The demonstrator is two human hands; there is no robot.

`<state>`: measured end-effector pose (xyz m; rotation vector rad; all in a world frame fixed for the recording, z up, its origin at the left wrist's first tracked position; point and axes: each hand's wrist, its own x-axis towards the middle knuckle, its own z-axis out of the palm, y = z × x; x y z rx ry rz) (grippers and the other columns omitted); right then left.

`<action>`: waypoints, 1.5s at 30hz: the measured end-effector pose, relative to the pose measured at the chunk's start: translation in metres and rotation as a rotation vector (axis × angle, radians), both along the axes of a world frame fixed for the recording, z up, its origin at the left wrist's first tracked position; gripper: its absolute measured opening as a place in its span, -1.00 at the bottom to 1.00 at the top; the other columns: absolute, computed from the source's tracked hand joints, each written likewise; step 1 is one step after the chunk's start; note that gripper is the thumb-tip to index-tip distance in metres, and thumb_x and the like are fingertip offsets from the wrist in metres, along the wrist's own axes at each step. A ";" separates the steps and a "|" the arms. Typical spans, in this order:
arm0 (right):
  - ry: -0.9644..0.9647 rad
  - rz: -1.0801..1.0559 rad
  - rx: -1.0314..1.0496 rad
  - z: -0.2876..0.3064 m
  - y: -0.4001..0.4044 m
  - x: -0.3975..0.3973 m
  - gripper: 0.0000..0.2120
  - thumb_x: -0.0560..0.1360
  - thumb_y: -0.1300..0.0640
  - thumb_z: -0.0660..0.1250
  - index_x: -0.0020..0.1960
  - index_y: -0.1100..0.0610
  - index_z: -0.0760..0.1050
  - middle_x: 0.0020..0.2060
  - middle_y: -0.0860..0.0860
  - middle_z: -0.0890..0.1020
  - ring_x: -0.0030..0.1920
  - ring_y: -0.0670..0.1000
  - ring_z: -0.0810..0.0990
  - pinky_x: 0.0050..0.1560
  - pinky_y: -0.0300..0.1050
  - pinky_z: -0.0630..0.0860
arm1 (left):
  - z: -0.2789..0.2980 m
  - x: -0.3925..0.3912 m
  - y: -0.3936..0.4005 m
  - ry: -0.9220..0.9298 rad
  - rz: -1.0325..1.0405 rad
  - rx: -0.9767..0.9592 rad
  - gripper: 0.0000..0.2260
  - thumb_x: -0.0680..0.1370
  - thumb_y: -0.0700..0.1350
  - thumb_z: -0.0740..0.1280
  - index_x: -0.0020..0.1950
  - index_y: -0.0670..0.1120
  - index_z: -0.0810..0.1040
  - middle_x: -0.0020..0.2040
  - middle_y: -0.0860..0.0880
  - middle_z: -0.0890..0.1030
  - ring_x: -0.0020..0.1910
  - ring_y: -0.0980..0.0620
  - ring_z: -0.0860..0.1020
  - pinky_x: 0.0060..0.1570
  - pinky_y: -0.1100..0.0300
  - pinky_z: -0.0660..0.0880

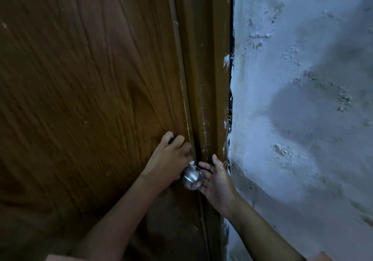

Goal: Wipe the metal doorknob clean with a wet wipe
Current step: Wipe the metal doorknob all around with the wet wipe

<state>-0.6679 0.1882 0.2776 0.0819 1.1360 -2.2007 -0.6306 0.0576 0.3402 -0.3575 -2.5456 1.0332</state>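
A round shiny metal doorknob (192, 177) sticks out of the brown wooden door (84, 91) near its right edge. My left hand (169, 159) lies just above and left of the knob, fingers curled against the door. A small white scrap, apparently the wet wipe (192, 162), peeks out under its thumb at the top of the knob; the rest is hidden. My right hand (217, 182) is on the knob's right side, palm towards it, fingers spread and touching its rim.
The brown door frame (203, 79) runs vertically right of the door, flecked with white paint. A rough, pale plastered wall (302, 99) fills the right side, close to my right forearm. The scene is dim.
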 end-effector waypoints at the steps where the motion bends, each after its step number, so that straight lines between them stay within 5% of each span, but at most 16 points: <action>1: 0.003 0.003 0.000 0.000 0.000 0.000 -0.56 0.55 -0.13 0.01 0.16 0.19 0.39 0.05 0.16 0.56 0.08 0.14 0.53 -0.05 -0.02 0.50 | -0.004 0.005 -0.003 0.061 -0.026 0.048 -0.66 0.16 0.16 0.48 -0.11 0.13 0.63 -0.12 0.10 0.61 -0.01 0.02 0.45 0.08 0.03 0.30; 6: -0.007 -0.001 0.014 0.000 -0.002 -0.002 -0.49 0.55 -0.14 0.00 0.23 0.26 0.37 0.21 0.22 0.49 0.20 0.18 0.48 0.07 0.02 0.45 | -0.052 0.032 -0.022 0.418 -0.145 0.226 -0.82 0.42 -0.08 0.21 -0.03 0.02 0.52 -0.23 0.05 0.64 -0.12 0.01 0.35 -0.06 0.04 0.25; 18: 0.026 0.035 0.003 -0.002 0.000 -0.001 -0.47 0.55 -0.16 -0.02 0.25 0.22 0.35 0.17 0.17 0.50 0.12 0.12 0.50 -0.05 -0.08 0.48 | -0.059 0.032 -0.027 0.615 -0.127 0.152 -0.80 0.44 -0.09 0.20 0.05 0.02 0.46 -0.23 0.07 0.65 -0.07 0.00 0.37 -0.06 0.04 0.23; 25: 0.014 0.029 0.006 -0.005 -0.001 -0.003 -0.47 0.54 -0.17 0.00 0.26 0.22 0.34 0.17 0.18 0.51 0.16 0.15 0.50 0.05 -0.01 0.47 | -0.067 0.033 -0.029 0.582 -0.163 0.148 -0.79 0.48 -0.09 0.17 0.09 0.00 0.43 -0.23 0.08 0.66 -0.09 0.01 0.37 -0.10 0.06 0.23; 32: 0.006 0.022 -0.008 -0.004 -0.001 -0.002 -0.47 0.54 -0.17 0.01 0.24 0.23 0.35 0.25 0.21 0.48 0.17 0.15 0.49 0.04 -0.01 0.47 | -0.084 0.041 -0.033 0.466 -0.140 0.128 -0.71 0.61 -0.15 -0.10 0.03 0.00 0.41 -0.22 0.10 0.67 -0.07 0.02 0.36 -0.10 0.09 0.25; 41: -0.005 -0.004 -0.023 -0.006 -0.003 -0.002 -0.49 0.54 -0.17 0.02 0.22 0.22 0.37 0.25 0.24 0.48 0.10 0.13 0.53 -0.03 -0.03 0.51 | -0.063 0.040 -0.033 0.641 -0.173 0.118 -0.78 0.45 -0.07 0.21 0.08 0.00 0.46 -0.27 0.09 0.65 -0.11 0.01 0.37 -0.12 0.07 0.22; 45: -0.005 -0.010 -0.009 -0.006 -0.003 -0.003 -0.49 0.54 -0.17 0.02 0.22 0.22 0.37 0.25 0.24 0.48 0.09 0.14 0.53 -0.04 -0.04 0.51 | -0.078 0.038 -0.030 0.579 -0.201 0.147 -0.76 0.59 -0.17 -0.01 0.04 -0.02 0.43 -0.27 0.09 0.66 -0.12 0.01 0.35 -0.13 0.09 0.23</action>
